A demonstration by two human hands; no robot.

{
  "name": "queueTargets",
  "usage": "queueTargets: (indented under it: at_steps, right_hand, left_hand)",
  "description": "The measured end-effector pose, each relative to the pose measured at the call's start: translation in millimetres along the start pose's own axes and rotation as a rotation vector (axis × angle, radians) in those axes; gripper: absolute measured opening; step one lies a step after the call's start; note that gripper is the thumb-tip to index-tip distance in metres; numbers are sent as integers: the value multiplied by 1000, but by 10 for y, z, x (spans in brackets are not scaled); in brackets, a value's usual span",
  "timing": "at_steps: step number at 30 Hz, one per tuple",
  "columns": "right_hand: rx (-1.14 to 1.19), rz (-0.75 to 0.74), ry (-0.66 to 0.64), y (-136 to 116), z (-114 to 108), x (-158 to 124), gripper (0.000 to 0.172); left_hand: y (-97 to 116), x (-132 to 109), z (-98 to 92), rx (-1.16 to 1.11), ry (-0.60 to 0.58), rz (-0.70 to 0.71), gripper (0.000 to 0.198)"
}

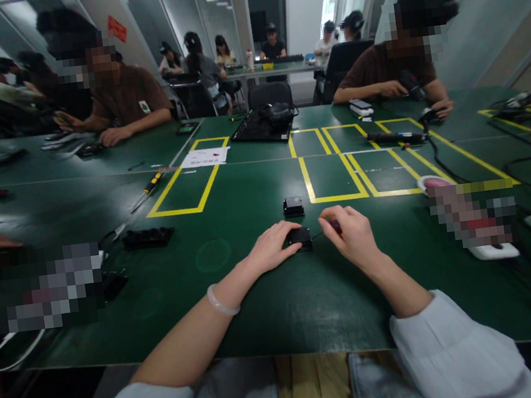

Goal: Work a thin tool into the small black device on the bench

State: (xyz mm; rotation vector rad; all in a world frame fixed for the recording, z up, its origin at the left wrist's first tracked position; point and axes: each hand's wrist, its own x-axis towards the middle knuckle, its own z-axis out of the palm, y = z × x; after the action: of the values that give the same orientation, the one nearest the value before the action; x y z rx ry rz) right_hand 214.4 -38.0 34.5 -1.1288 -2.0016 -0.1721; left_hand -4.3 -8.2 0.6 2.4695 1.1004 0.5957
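Note:
My left hand (271,247) grips a small black box (302,238) on the green table, thumb on its near side and fingers over the far edge. To the right of it, my right hand (353,232) is closed around the dark handle of a small screwdriver (336,224). The screwdriver's thin shaft points left at the side of the box; whether its tip touches is too small to tell. Just beyond stands a second black box (293,206) of similar look, apart from both hands.
Left lie a black ridged part (148,237) and a blurred power strip (57,282). A yellow-black screwdriver (152,183) lies farther off. Right is a white-ended strip (494,251) with cables. Yellow tape (175,212) marks the green table (260,316). Two co-workers sit opposite; another person's hand shows at left.

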Motion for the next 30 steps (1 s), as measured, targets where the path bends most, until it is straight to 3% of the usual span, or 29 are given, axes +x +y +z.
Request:
queueTargets:
  at_steps: [30]
  right_hand:
    - [58,-28,-38,31,35,7,13]
  left_hand:
    - [-7,-4,9,2,4,-5,36]
